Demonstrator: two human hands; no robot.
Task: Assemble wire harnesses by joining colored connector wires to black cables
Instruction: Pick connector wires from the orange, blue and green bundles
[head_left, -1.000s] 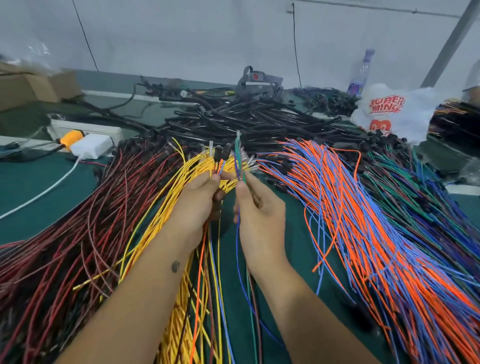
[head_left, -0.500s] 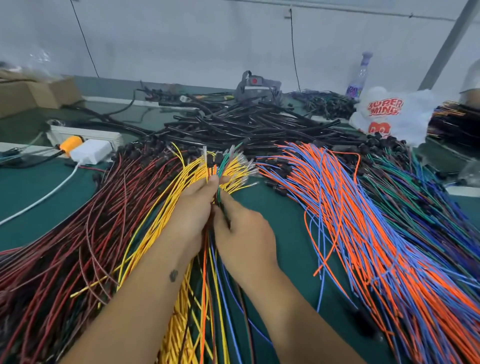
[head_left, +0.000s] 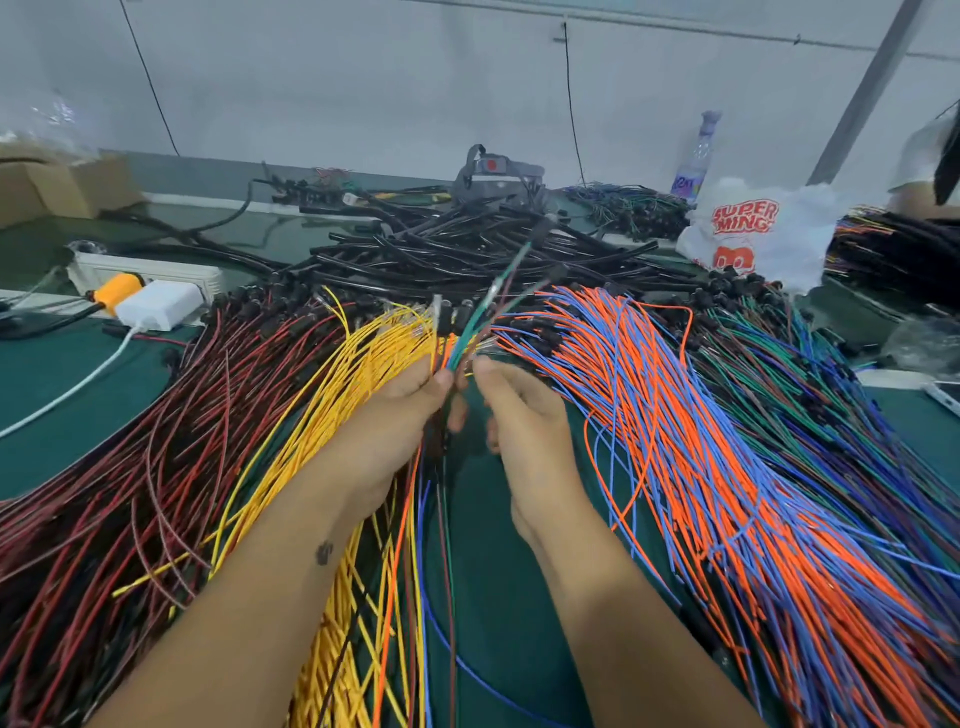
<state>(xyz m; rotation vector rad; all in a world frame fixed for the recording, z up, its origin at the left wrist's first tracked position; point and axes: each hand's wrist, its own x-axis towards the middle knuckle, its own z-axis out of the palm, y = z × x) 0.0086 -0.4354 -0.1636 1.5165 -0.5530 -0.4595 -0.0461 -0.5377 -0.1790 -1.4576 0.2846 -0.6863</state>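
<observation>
My left hand pinches a small bundle of colored wires (green, blue, orange, brown) just above the table's green mat. The wires' terminal ends fan up and to the right, and their tails hang down between my forearms. My right hand sits close beside the bundle with curled fingers and its thumb tip at the wires; motion blur hides whether it grips them. A heap of black cables lies behind. Yellow wires spread under my left hand, and orange and blue wires lie to the right.
Red and dark wires cover the left, green and blue wires the far right. A power strip with a white adapter stands back left. A printed plastic bag, a bottle and another person are back right.
My right hand brought a green wire over to the bundle in my left hand, then drew slightly apart. The bundle's ends now fan out toward the right.
</observation>
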